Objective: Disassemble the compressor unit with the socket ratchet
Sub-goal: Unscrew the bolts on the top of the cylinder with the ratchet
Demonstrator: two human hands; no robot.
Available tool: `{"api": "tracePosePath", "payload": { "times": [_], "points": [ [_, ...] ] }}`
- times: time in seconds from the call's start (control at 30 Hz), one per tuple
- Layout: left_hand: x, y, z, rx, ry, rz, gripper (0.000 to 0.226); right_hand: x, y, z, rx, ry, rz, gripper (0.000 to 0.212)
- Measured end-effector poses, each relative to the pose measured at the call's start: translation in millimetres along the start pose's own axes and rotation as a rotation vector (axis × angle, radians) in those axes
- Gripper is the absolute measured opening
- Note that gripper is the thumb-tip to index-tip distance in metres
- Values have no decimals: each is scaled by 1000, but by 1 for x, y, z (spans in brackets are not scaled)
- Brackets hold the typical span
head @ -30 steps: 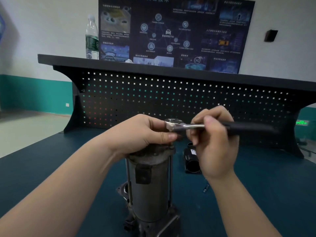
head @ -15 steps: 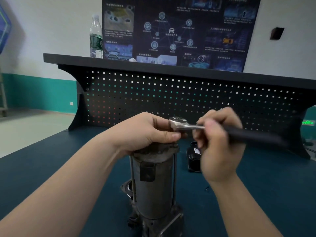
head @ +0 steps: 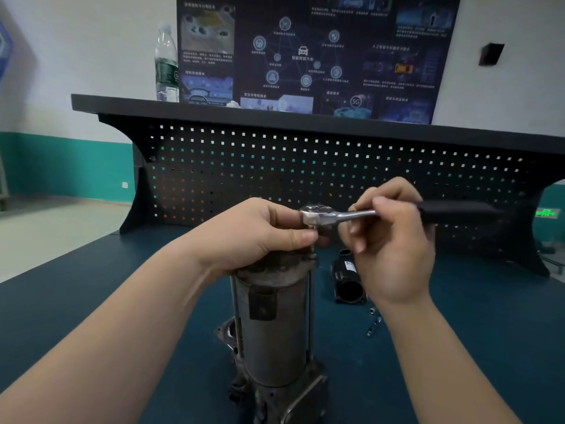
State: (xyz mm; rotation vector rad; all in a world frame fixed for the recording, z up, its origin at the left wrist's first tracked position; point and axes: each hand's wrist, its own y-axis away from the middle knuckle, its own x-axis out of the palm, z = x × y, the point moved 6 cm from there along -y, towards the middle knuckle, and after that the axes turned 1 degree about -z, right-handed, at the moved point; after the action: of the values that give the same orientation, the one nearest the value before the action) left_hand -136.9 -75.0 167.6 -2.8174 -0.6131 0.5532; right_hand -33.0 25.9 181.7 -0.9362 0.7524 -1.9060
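Two hands met in the middle of the frame. The right hand (head: 394, 249) had its fingers and thumb curled in a tight grip round the shaft of the socket ratchet (head: 360, 213), which lay level, its black handle pointing to the right edge. The shiny ratchet head sat just over the top right rim of the compressor unit (head: 275, 316). The left hand (head: 260, 234) was curled over the top of that unit, fingers bent round its cap, thumb reaching toward the ratchet head. I could not tell if the thumb touched it.

The compressor unit stood upright in the lower middle of the frame, a dirty grey tube with thin rods down its sides, resting on the blue tabletop (head: 474, 332). Just right of it lay a black part (head: 348, 283), and near that some small silver bits (head: 373, 324). Behind stood a black board full of holes (head: 275, 166). A water bottle (head: 166, 64) stood on the shelf at upper left, beside a dark poster (head: 305, 50).
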Motion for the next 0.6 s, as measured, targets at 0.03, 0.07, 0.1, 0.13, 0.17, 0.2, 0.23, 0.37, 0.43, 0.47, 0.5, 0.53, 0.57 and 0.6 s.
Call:
{"api": "tracePosePath", "payload": {
  "times": [0.03, 0.07, 0.1, 0.13, 0.17, 0.2, 0.23, 0.37, 0.43, 0.47, 0.5, 0.53, 0.57, 0.6],
  "points": [
    [0, -1, 0, -6, -3, -19, 21, -5, -4, -14, 197, -179, -64, 17],
    [0, -2, 0, -8, -13, -48, 16, -10, -6, -27, 352, -290, -123, 15],
    [0, -3, -1, -10, -29, -77, 11, -14, -7, -37, 445, -349, -170, 15],
    [0, -4, 0, -13, -50, -108, 8, -16, -6, -40, 460, -368, -191, 16],
    [-1, -5, 0, -16, -76, -140, 7, -19, -5, -37, 376, -309, -191, 19],
    [-1, -5, 1, -15, -104, -168, 6, -20, -2, -27, 204, -169, -168, 21],
    [-1, -5, 2, -10, -125, -189, 4, -18, 4, -9, -46, 59, -128, 21],
    [1, -3, -2, 31, -61, -107, 12, 9, 22, 19, -560, 571, 115, 17],
    [3, -2, -3, 13, -35, -46, 25, -3, 6, 7, -213, 231, 4, 14],
    [2, -2, -2, 2, -39, -45, 27, -8, 0, -7, 32, -29, -48, 14],
    [1, -3, -2, -4, -42, -57, 27, -11, -4, -22, 250, -220, -103, 15],
    [1, -4, -2, -7, -44, -75, 25, -13, -5, -35, 413, -341, -158, 16],
    [2, -5, -2, -12, -52, -100, 22, -16, -4, -43, 503, -397, -199, 18],
    [1, -6, -1, -18, -69, -133, 16, -16, -5, -43, 510, -398, -218, 21]
  ]
}}
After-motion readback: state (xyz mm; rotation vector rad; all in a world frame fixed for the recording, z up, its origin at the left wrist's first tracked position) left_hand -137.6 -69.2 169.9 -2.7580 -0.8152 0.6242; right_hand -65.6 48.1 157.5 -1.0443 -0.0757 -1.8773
